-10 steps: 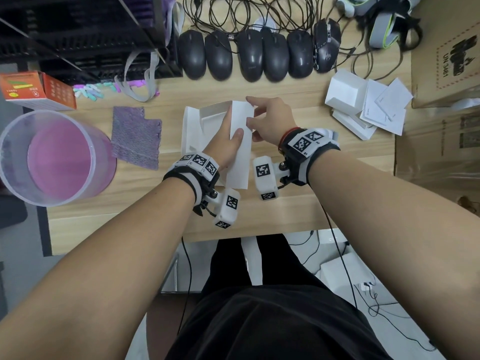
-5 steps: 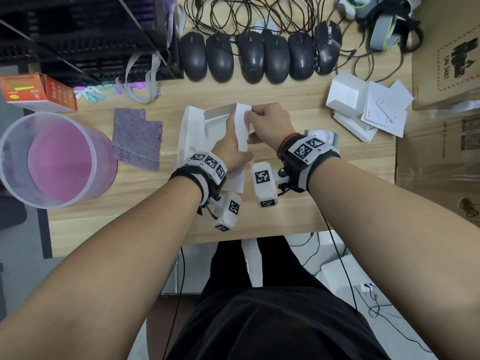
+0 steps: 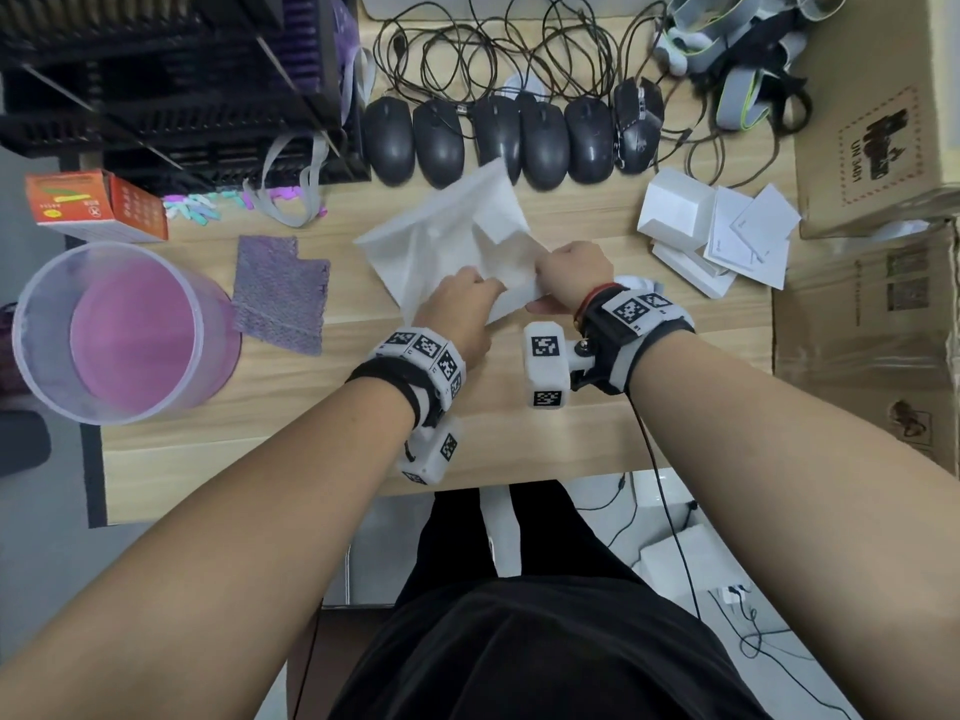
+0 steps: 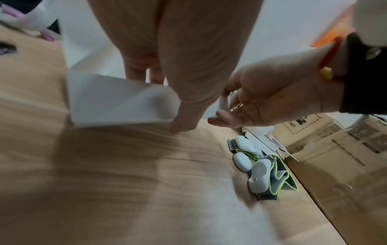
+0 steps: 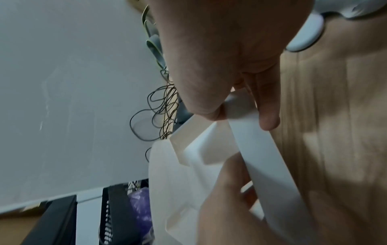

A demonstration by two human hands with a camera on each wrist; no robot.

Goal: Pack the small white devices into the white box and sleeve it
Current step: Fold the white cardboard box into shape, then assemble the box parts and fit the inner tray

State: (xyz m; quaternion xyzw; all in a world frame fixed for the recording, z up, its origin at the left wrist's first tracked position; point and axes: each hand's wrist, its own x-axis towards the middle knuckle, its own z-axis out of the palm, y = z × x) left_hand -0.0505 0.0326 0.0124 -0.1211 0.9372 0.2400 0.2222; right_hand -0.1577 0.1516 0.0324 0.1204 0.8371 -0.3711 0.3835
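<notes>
Hands meet mid-desk: left hand and right hand both pinch the near edge of the box, lifted and tilted. Looks light, thin card that creases easily; best held at folded edges. Mice line the far edge.

you see matt white card in the box, pale wood grain on the table, glossy black plastic mice, a translucent plastic tub, and brown corrugated cartons.
</notes>
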